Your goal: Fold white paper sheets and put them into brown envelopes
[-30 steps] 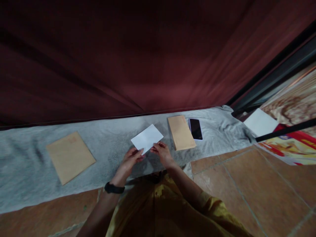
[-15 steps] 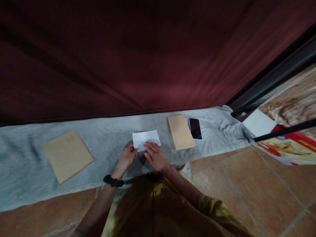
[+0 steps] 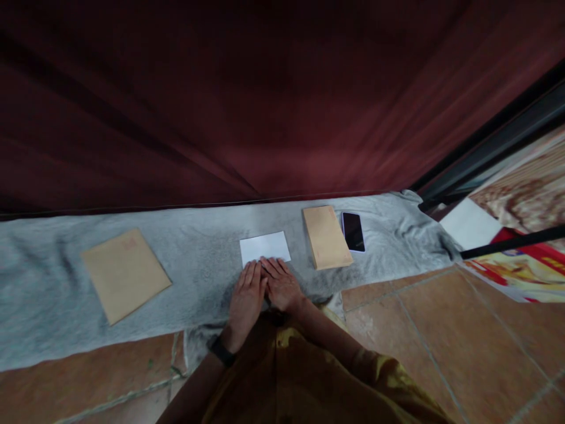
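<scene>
A folded white sheet of paper (image 3: 265, 246) lies flat on a grey cloth (image 3: 194, 253) spread over the floor. My left hand (image 3: 247, 292) and my right hand (image 3: 281, 282) rest side by side, fingers stretched flat, pressing on the paper's near edge. A black band sits on my left wrist. The part of the paper under my fingers is hidden.
A large tan envelope (image 3: 125, 275) lies on the cloth to the left. A smaller tan envelope stack (image 3: 326, 237) and a black phone (image 3: 354, 231) lie to the right. A dark red curtain (image 3: 247, 100) hangs behind. Terracotta floor tiles (image 3: 445, 330), a white sheet (image 3: 468, 224) and a black pole (image 3: 512, 242) are at right.
The paper was held tilted above the cloth; it now lies flat and squared. Both hands have come together and flattened onto its near edge.
</scene>
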The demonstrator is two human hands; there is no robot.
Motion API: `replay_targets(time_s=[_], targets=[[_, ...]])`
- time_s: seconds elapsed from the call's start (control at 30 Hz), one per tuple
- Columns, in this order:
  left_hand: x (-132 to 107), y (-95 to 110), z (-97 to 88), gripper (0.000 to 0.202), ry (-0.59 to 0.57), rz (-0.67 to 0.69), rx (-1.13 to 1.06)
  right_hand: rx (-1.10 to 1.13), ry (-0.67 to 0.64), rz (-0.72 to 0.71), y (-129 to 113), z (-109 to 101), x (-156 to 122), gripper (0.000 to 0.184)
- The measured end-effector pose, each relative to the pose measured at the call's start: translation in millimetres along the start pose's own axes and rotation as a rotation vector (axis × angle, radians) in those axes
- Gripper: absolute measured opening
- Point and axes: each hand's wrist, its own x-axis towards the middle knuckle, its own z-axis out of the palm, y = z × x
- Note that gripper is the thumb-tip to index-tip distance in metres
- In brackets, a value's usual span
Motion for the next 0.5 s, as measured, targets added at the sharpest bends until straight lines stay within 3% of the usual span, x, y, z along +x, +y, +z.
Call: replay_targets(time_s=[0.17,0.5], targets=[[-16.1,-1.3,2.6,0.066,-0.052,-0.049,0.048,0.004,0.037,-0.006,5.3,3.1,-5.1,0.055],[-24.5,-8.6,0.2,0.074,-0.049,-0.062,0.017,-0.033,0.149,0.184,30.3,-4.5,-28.0,0.065]])
